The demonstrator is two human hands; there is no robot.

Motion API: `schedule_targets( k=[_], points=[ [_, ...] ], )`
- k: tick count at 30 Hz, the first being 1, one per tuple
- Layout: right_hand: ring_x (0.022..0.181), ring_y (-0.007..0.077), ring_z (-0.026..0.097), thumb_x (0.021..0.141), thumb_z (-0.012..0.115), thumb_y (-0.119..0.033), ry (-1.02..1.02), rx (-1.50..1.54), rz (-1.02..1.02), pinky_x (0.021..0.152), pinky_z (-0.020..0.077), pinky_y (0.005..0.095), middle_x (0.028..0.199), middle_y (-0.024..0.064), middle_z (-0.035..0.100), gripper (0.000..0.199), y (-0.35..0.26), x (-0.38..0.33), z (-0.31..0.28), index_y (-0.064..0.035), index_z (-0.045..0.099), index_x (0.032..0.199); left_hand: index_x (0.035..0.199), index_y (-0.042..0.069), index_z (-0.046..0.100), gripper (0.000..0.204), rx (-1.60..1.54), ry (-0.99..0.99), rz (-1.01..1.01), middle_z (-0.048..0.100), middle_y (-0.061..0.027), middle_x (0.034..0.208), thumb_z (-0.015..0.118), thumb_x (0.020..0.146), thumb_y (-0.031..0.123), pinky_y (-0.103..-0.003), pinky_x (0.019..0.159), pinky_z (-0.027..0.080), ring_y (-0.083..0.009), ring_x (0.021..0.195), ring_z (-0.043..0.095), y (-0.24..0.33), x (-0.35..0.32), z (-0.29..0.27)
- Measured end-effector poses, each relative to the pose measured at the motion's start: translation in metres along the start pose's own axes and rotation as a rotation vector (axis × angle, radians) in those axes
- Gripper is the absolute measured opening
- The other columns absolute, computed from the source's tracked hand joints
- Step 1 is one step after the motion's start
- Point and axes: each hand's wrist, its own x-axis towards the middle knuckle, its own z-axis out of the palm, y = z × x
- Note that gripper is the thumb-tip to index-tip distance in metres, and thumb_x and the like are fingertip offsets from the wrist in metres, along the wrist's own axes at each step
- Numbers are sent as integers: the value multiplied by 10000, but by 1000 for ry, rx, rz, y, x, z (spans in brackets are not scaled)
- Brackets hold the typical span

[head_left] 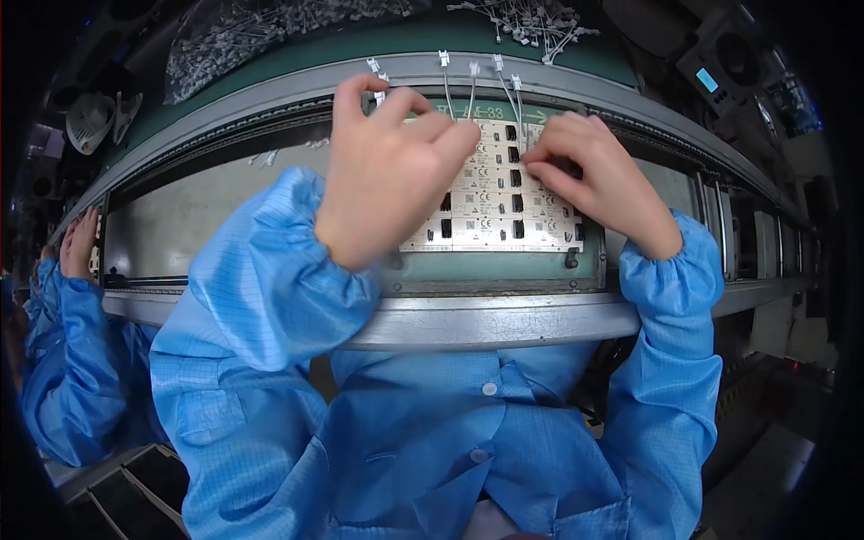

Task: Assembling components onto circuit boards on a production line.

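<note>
A panel of white printed circuit boards (486,200) with black components lies on a green carrier plate (486,266) in front of me. Several thin white leads with connectors (444,59) rise from its far edge and rest over the metal rail. My left hand (387,171) is over the panel's left part, fingers curled and tips turned down; whatever they grip is hidden behind the hand. At the panel's right part, my right hand (598,175) has thumb and forefinger brought together low on the boards, beside a white lead (518,94). What sits between those fingertips is hidden.
Silver rails (504,319) border the conveyor on its near and far sides. Beyond it lie a clear bag of white leads (243,45) and a loose pile of leads (540,27). A device with a lit display (707,80) stands far right. At left, another person's hand (81,241) reaches in.
</note>
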Motion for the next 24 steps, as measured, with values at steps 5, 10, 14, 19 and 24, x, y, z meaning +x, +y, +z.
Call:
schedule_targets(
  k=[5, 10, 14, 19, 24],
  points=[
    [1015, 237, 537, 905, 651, -141, -264, 117, 143, 919, 429, 334, 976, 72, 567, 261, -3, -11, -25, -13, 706, 1127, 815, 151, 689, 87, 171, -71, 0, 651, 46, 785, 760, 780, 189, -513, 959, 357, -176, 955, 613, 4, -2, 10],
    [802, 213, 597, 910, 673, -191, 371, -64, 215, 744, 485, 309, 909, 87, 578, 192, 61, 30, -4, -28, 680, 1009, 804, 138, 706, 48, 127, -197, -76, 640, 31, 877, 746, 790, 162, -531, 991, 342, -186, 1030, 582, 12, -4, 6],
    [749, 220, 606, 911, 672, -186, 368, -75, 287, 705, 494, 326, 865, 83, 586, 179, 94, 56, 4, -38, 678, 1010, 812, 126, 725, 27, 20, -196, -142, 623, 23, 883, 737, 796, 144, -530, 1011, 333, -209, 1017, 577, 14, -2, 5],
    [815, 236, 642, 897, 664, -170, 349, -182, 149, 730, 505, 354, 887, 109, 656, 152, 100, 60, 4, -33, 676, 961, 806, 115, 717, 26, 10, -199, -165, 607, 7, 874, 715, 781, 120, -543, 971, 345, -228, 1011, 572, 8, -1, 8],
    [788, 287, 655, 846, 677, -93, 373, -7, 232, 737, 513, 362, 820, 147, 657, 125, 74, 59, -5, 12, 662, 911, 806, 112, 710, 24, -9, -202, -140, 599, 4, 871, 714, 784, 123, -534, 958, 341, -245, 1003, 567, 8, 2, 8]
  ],
)
